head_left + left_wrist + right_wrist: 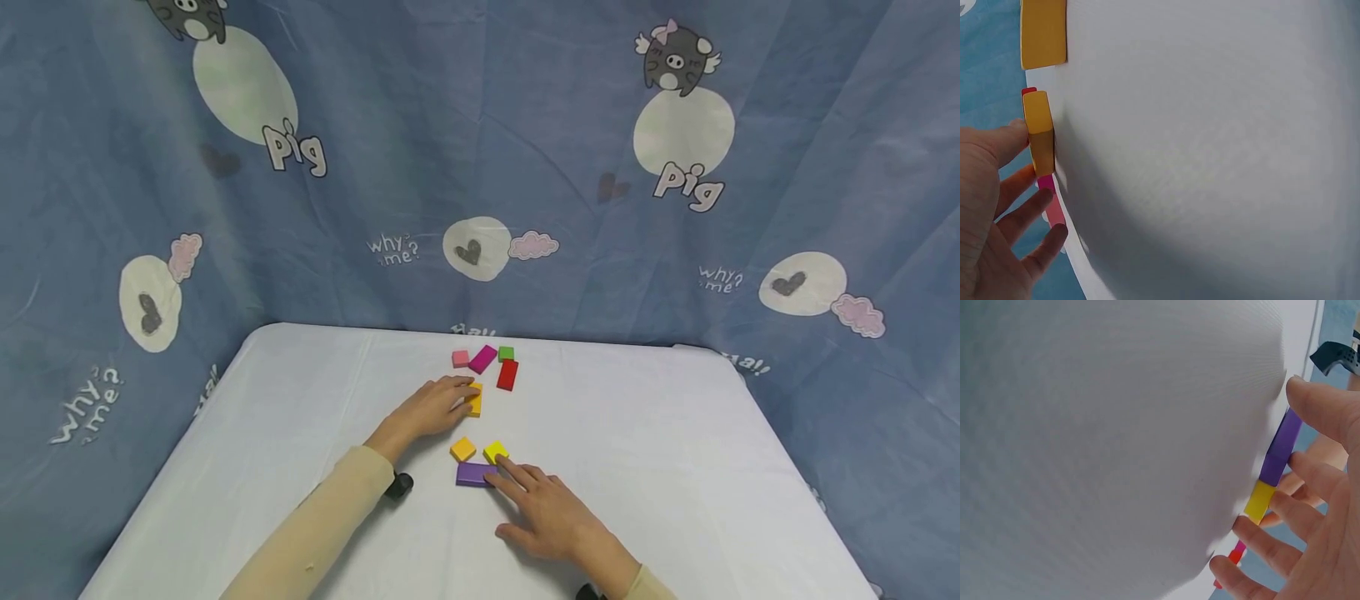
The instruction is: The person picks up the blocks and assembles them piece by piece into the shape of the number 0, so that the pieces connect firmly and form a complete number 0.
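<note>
My left hand (435, 406) pinches an orange rectangular block (476, 400) between thumb and index finger, its other fingers spread; the left wrist view shows the block (1039, 133) edge-on. My right hand (551, 512) lies lower right with fingers spread and fairly straight. Its fingertips are at the right end of a purple rectangular block (472, 475) and at a yellow square block (495, 451); whether they press cannot be told. In the right wrist view, the thumb sits apart from the purple block (1281, 447). An orange square block (462, 450) lies just above the purple one.
Farther back on the white table (637, 433) lie a pink block (461, 359), a magenta block (483, 359), a green block (506, 354) and a red block (507, 375). A blue printed curtain (480, 167) hangs behind the table's far edge.
</note>
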`<state>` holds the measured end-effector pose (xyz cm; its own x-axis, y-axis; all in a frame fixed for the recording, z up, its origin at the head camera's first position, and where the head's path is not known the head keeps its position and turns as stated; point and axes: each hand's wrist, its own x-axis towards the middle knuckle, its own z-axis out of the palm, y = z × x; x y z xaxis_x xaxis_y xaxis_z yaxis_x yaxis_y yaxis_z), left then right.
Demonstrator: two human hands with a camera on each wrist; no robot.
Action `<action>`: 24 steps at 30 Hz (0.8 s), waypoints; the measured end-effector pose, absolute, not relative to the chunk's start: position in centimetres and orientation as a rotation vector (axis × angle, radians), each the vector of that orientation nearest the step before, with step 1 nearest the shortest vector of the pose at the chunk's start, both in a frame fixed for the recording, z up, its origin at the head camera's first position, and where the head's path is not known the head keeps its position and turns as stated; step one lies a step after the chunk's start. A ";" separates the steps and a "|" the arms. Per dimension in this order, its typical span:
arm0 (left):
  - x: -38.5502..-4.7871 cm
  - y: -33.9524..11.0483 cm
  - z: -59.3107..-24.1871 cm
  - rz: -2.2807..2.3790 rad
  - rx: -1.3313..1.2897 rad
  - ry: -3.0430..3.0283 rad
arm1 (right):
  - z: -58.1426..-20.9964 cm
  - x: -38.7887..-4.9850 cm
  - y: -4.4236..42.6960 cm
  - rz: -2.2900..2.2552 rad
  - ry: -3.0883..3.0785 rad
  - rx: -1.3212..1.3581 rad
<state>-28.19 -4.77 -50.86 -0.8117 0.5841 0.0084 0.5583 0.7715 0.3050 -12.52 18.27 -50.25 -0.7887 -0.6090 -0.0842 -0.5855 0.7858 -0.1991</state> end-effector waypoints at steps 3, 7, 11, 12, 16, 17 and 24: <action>-28.2 -4.8 -50.7 0.463 0.923 2.865 | -50.2 -12.5 18.3 -0.246 2.830 -0.944; -28.1 -5.0 -50.8 0.466 0.915 2.854 | -50.2 -12.5 18.3 -0.240 2.837 -0.937; -28.0 -5.2 -50.9 0.467 0.893 2.844 | -50.1 -12.4 18.2 -0.242 2.843 -0.934; -27.9 -5.2 -50.9 0.474 0.889 2.843 | -50.2 -12.4 18.2 -0.242 2.844 -0.935; -27.7 -5.4 -50.9 0.491 0.881 2.840 | -50.2 -12.4 18.1 -0.244 2.848 -0.937; -27.6 -5.5 -50.8 0.491 0.881 2.840 | -50.2 -12.4 18.1 -0.240 2.850 -0.938; -27.2 -5.7 -50.6 0.493 0.891 2.837 | -50.3 -12.4 18.1 -0.219 2.849 -0.939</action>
<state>-27.17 -5.74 -50.62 -0.8177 0.5752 -0.0235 0.5336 0.7726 0.3440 -12.38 18.11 -50.29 -0.7972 -0.5982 -0.0810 -0.5788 0.7956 -0.1791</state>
